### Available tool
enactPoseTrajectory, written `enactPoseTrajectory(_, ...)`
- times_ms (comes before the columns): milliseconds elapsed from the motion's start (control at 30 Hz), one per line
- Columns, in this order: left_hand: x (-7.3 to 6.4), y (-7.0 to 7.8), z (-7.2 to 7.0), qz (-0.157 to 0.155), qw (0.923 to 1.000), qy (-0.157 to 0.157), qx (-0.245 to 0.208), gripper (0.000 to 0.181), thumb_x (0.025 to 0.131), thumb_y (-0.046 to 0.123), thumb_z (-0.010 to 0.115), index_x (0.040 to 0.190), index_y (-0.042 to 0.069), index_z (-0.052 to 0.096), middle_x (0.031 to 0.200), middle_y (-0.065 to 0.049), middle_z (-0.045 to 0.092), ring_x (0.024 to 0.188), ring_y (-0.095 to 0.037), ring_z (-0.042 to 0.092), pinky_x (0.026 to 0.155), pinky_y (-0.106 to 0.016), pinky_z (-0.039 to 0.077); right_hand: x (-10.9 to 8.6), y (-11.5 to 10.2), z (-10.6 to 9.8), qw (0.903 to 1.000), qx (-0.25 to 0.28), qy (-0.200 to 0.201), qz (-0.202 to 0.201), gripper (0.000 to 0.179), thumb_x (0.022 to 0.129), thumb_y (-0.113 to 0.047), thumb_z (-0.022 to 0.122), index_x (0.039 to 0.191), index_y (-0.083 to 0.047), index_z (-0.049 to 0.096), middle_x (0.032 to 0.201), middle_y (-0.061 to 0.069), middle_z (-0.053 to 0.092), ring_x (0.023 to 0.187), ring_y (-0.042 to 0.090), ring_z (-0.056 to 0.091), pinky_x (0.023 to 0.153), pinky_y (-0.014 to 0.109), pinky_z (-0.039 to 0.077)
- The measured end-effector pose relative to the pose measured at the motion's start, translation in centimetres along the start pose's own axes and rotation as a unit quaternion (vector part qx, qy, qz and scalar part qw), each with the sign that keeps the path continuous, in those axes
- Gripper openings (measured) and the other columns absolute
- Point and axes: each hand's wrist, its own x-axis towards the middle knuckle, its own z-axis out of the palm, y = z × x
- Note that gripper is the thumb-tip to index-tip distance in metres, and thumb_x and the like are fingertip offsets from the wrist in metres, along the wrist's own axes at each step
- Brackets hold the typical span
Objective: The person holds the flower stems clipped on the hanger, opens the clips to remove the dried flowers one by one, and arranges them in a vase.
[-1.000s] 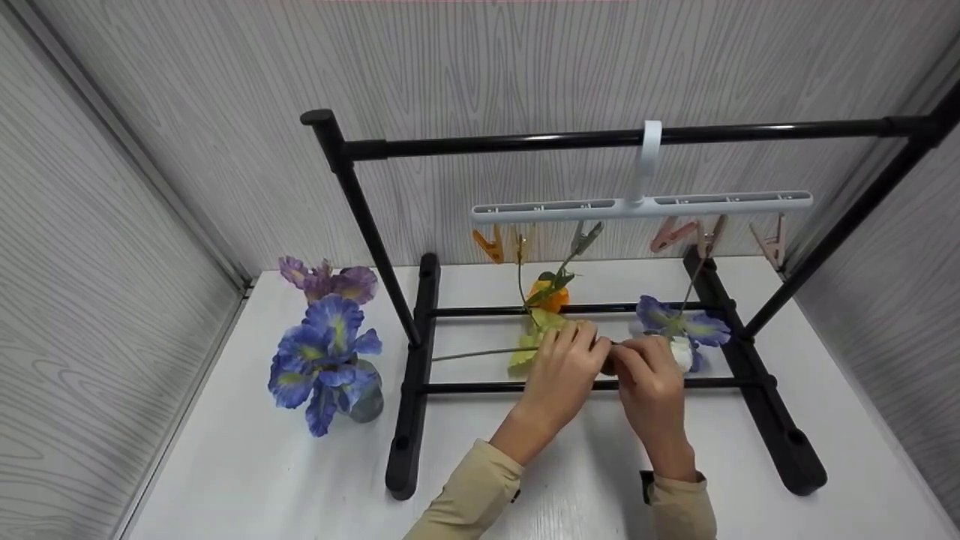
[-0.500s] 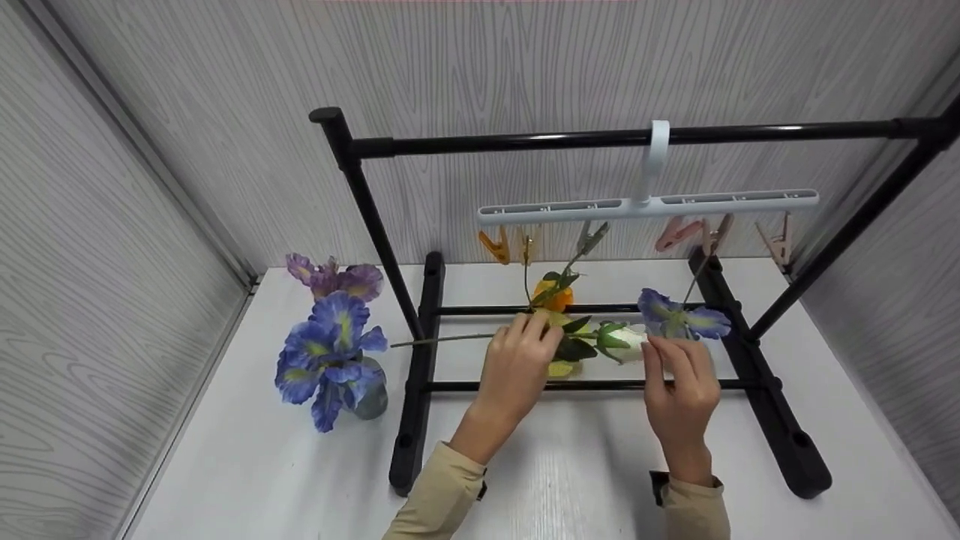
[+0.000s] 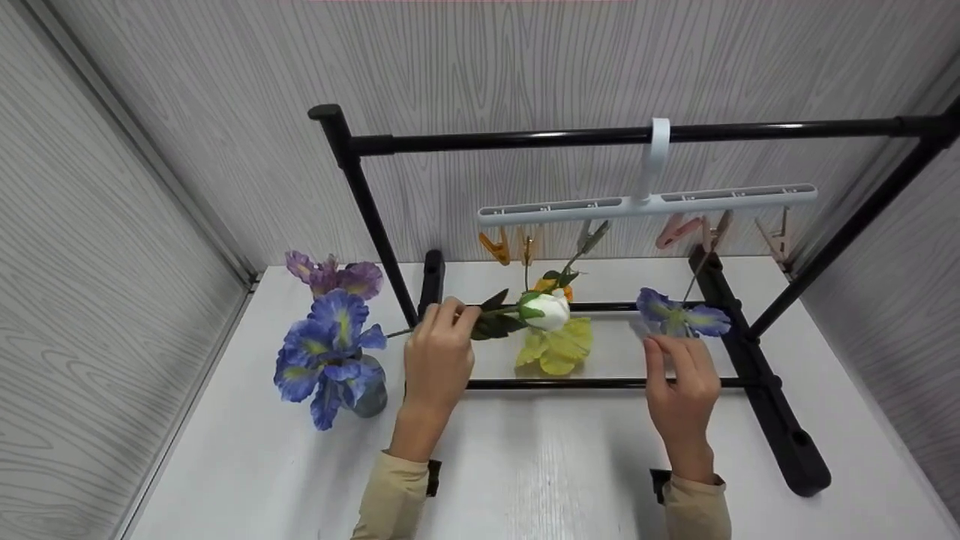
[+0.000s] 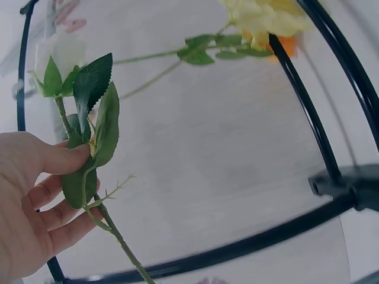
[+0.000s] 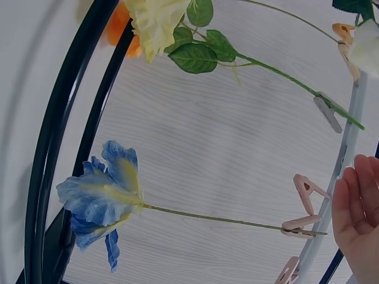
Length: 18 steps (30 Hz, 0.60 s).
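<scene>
In the head view my left hand [image 3: 441, 360] pinches the green, leafy stem of a white rose [image 3: 551, 311]. The bloom points right, passing in front of a yellow flower [image 3: 561, 351] and an orange flower [image 3: 541, 286]. In the left wrist view, thumb and fingers close round the stem beside the leaves [image 4: 93, 83]. My right hand [image 3: 684, 390] holds nothing; its fingers are lightly bent, close to a hanging blue iris [image 3: 701, 322]. A pink clip [image 5: 301, 225] grips that iris by its stem, and a grey clip [image 5: 327, 112] grips a green stem.
A black rack [image 3: 495, 141] carries a pale hanger [image 3: 555, 213] with several clips, including an orange one [image 3: 495, 246] and a pink one [image 3: 778, 238] at the ends. To the left, a glass vase [image 3: 369, 397] stands by blue irises [image 3: 319, 352] and a purple iris [image 3: 352, 281].
Both hands were together at the rose in the middle. The right hand has come off it and moved right; the left has carried the rose leftward and slightly up in the view.
</scene>
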Motion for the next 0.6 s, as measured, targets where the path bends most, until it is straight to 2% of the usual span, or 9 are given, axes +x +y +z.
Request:
enactPoseTrajectory(133, -0.3, -1.5, -0.8, -0.022, 0.9995, 0.022, -0.003, 0.023, 0.082, -0.016, 0.07, 0.092, 0.004, 0.076, 0.089, -0.009, 0.064, 0.078, -0.028, 0.065, 0.056, -0.04, 0.058, -0.2, 0.1, 0.0, 0.9999, -0.003, -0.016, 0.001, 0.034, 0.103, -0.021, 0.067, 0.085, 0.008, 0.071, 0.077, 0.02, 0.063, 0.071, 0.037, 0.058, 0.076, 0.025, 0.045)
enactPoseTrajectory(267, -0.7, -2.6, -1.3, -0.038, 0.9982, 0.044, -0.016, 0.02, 0.085, -0.016, 0.07, 0.092, 0.002, 0.076, 0.089, -0.01, 0.064, 0.078, -0.029, 0.065, 0.052, -0.042, 0.056, -0.3, 0.1, 0.0, 0.9995, -0.008, -0.03, -0.001, 0.041, 0.105, -0.028, 0.064, 0.085, 0.007, 0.071, 0.076, 0.018, 0.063, 0.069, 0.035, 0.058, 0.07, 0.033, 0.044)
enactPoseTrajectory(400, -1.0, -3.4, -1.8, -0.056, 0.9961, 0.055, -0.04, 0.016, 0.088, -0.013, 0.071, 0.092, 0.001, 0.075, 0.089, -0.012, 0.064, 0.078, -0.03, 0.065, 0.053, -0.044, 0.056, -0.3, 0.1, 0.0, 0.9992, -0.01, -0.039, -0.003, 0.044, 0.105, -0.031, 0.063, 0.085, 0.007, 0.072, 0.075, 0.017, 0.063, 0.068, 0.034, 0.059, 0.068, 0.036, 0.044)
enactPoseTrajectory(600, -1.4, -4.7, -2.7, -0.093, 0.9904, 0.068, -0.077, 0.01, 0.091, -0.009, 0.073, 0.093, 0.0, 0.076, 0.09, -0.012, 0.065, 0.08, -0.031, 0.067, 0.061, -0.047, 0.059, -0.4, 0.1, -0.1, 0.9987, -0.001, -0.051, 0.008, 0.027, 0.1, -0.017, 0.07, 0.085, 0.005, 0.072, 0.075, 0.016, 0.063, 0.069, 0.033, 0.059, 0.068, 0.035, 0.045)
